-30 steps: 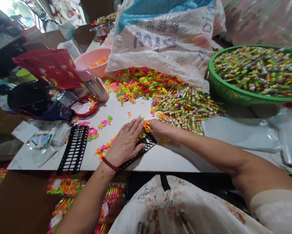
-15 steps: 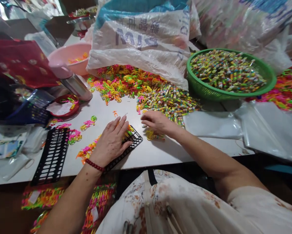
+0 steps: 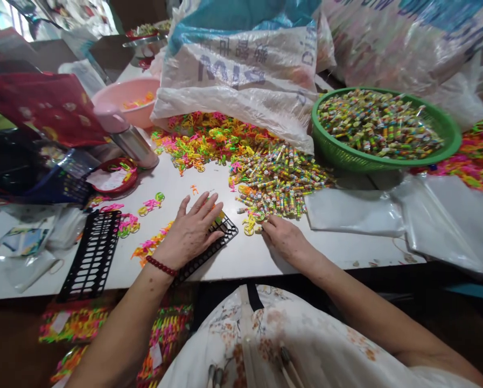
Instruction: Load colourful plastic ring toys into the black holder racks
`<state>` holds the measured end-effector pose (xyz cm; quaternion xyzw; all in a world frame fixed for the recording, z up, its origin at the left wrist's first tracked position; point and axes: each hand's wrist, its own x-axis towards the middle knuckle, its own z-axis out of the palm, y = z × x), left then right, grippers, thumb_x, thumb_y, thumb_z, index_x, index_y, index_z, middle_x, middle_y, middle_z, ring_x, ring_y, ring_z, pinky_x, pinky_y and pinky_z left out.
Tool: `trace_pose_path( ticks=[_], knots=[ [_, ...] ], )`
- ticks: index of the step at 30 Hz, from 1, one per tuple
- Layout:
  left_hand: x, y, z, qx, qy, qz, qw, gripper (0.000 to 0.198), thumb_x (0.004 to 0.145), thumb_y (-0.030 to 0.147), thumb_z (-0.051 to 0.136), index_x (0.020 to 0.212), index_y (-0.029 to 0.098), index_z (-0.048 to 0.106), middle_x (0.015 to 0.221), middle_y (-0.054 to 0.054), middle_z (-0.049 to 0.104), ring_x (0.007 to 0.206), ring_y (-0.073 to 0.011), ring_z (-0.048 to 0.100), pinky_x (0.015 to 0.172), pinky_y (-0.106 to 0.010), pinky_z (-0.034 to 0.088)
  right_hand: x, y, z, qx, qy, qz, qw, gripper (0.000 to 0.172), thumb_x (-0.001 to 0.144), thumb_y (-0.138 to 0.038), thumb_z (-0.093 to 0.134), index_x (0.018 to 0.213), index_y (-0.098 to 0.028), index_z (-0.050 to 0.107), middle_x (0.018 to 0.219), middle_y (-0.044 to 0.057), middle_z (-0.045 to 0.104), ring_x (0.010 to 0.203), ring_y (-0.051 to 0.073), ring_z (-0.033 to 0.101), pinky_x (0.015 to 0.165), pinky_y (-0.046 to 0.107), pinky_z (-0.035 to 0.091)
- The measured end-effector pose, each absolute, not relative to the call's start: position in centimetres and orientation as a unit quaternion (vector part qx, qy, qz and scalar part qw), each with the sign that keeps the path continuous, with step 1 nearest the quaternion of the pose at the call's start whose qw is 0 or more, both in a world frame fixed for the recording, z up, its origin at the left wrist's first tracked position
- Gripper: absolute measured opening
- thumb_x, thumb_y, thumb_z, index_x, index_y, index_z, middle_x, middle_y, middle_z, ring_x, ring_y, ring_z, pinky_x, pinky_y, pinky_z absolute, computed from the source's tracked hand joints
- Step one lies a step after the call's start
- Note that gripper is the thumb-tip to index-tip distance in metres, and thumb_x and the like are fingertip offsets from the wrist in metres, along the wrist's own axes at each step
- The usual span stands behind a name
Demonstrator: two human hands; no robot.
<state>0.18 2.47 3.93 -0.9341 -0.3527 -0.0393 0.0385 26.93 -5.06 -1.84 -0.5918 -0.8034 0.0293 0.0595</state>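
Observation:
My left hand (image 3: 190,233) lies with fingers spread over a black slotted tray (image 3: 230,230), covering much of it and some small colourful pieces in it. Right of the tray, my right hand (image 3: 287,240) has its fingertips pinched together on a small item by a yellow plastic piece (image 3: 249,223); what it is stays mostly hidden. Just beyond that hand is a heap of wrapped candy sticks (image 3: 287,180). Orange and yellow pieces (image 3: 150,245) lie left of my left hand.
Black trays (image 3: 91,253) lie at the left on the white table (image 3: 241,264). Behind are a metal flask (image 3: 134,145), a pink bowl (image 3: 144,116), a white sack (image 3: 241,70) and a heap of bright plastic pieces (image 3: 201,140). A green basket (image 3: 354,156) and clear bags (image 3: 354,210) are at the right.
My right hand has moved down and to the right, away from the heap's left edge, and its fingertips have closed. My left hand remains over the tray, its fingers a little wider apart.

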Motion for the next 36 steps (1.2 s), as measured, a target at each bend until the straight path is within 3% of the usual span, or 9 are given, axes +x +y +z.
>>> trace_pose_path(
  ticks=[6, 17, 23, 25, 29, 32, 36],
  knots=[
    [0.3, 2.6, 4.0, -0.934, -0.353, -0.043, 0.024, 0.053, 0.093, 0.043, 0.054, 0.139, 0.017, 0.047, 0.157, -0.011, 0.032, 0.148, -0.0274, 0.022, 0.121, -0.051, 0.018, 26.8, -4.9, -0.9, -0.602, -0.792, 0.041, 0.094, 0.020, 0.098, -0.029, 0.051, 0.093, -0.015, 0.065, 0.093, 0.008, 0.060, 0.081, 0.018, 0.057, 0.072, 0.028, 0.041],
    [0.2, 2.7, 3.9, -0.935, -0.351, -0.042, 0.010, 0.051, 0.093, 0.040, 0.055, 0.137, 0.016, 0.048, 0.155, -0.012, 0.037, 0.147, -0.0255, 0.026, 0.117, -0.046, 0.028, 26.8, -3.0, -2.3, -0.630, -0.772, -0.033, 0.079, 0.021, 0.096, -0.022, 0.051, 0.081, -0.016, 0.064, 0.086, 0.007, 0.059, 0.070, 0.017, 0.052, 0.064, 0.030, 0.034],
    [0.3, 2.3, 4.4, -0.935, -0.340, -0.087, 0.046, 0.060, 0.093, 0.040, 0.056, 0.147, 0.020, 0.035, 0.157, -0.012, 0.033, 0.145, -0.0306, 0.028, 0.118, -0.061, 0.016, 27.2, -3.1, -2.7, -0.615, -0.776, -0.035, 0.132, 0.020, 0.096, -0.020, 0.051, 0.080, -0.015, 0.062, 0.086, 0.010, 0.060, 0.082, 0.022, 0.052, 0.076, 0.033, 0.038],
    [1.1, 1.5, 4.6, -0.931, -0.337, -0.132, 0.047, 0.055, 0.095, 0.034, 0.054, 0.145, 0.020, 0.037, 0.153, -0.013, 0.038, 0.142, -0.0306, 0.035, 0.117, -0.057, 0.023, 27.4, -3.5, -2.4, -0.616, -0.766, -0.039, 0.180, 0.019, 0.097, -0.019, 0.047, 0.085, -0.015, 0.061, 0.091, 0.012, 0.060, 0.086, 0.024, 0.052, 0.080, 0.035, 0.039],
    [4.5, -0.9, 3.4, -0.913, -0.362, -0.186, -0.021, 0.036, 0.098, 0.028, 0.046, 0.132, 0.013, 0.049, 0.120, -0.015, 0.064, 0.109, -0.0236, 0.062, 0.093, -0.036, 0.051, 27.4, -5.1, -2.1, -0.610, -0.739, -0.015, 0.285, 0.016, 0.098, -0.015, 0.040, 0.098, -0.016, 0.055, 0.093, 0.012, 0.059, 0.086, 0.024, 0.051, 0.079, 0.036, 0.043],
    [7.8, -2.0, 1.3, -0.887, -0.430, -0.152, -0.077, 0.029, 0.100, 0.028, 0.041, 0.124, 0.015, 0.052, 0.108, -0.012, 0.065, 0.093, -0.0203, 0.065, 0.078, -0.030, 0.053, 26.8, -6.7, -2.8, -0.590, -0.745, 0.013, 0.311, 0.018, 0.097, -0.013, 0.038, 0.107, -0.015, 0.053, 0.092, 0.012, 0.057, 0.086, 0.024, 0.051, 0.078, 0.037, 0.046],
    [10.9, -2.0, -0.6, -0.845, -0.517, -0.096, -0.091, 0.024, 0.097, 0.025, 0.044, 0.116, 0.015, 0.054, 0.108, -0.012, 0.062, 0.089, -0.0218, 0.065, 0.073, -0.031, 0.051, 26.3, -8.0, -4.4, -0.564, -0.784, 0.061, 0.254, 0.024, 0.099, -0.015, 0.039, 0.118, -0.014, 0.052, 0.097, 0.012, 0.056, 0.085, 0.023, 0.053, 0.076, 0.035, 0.049]
  ],
)
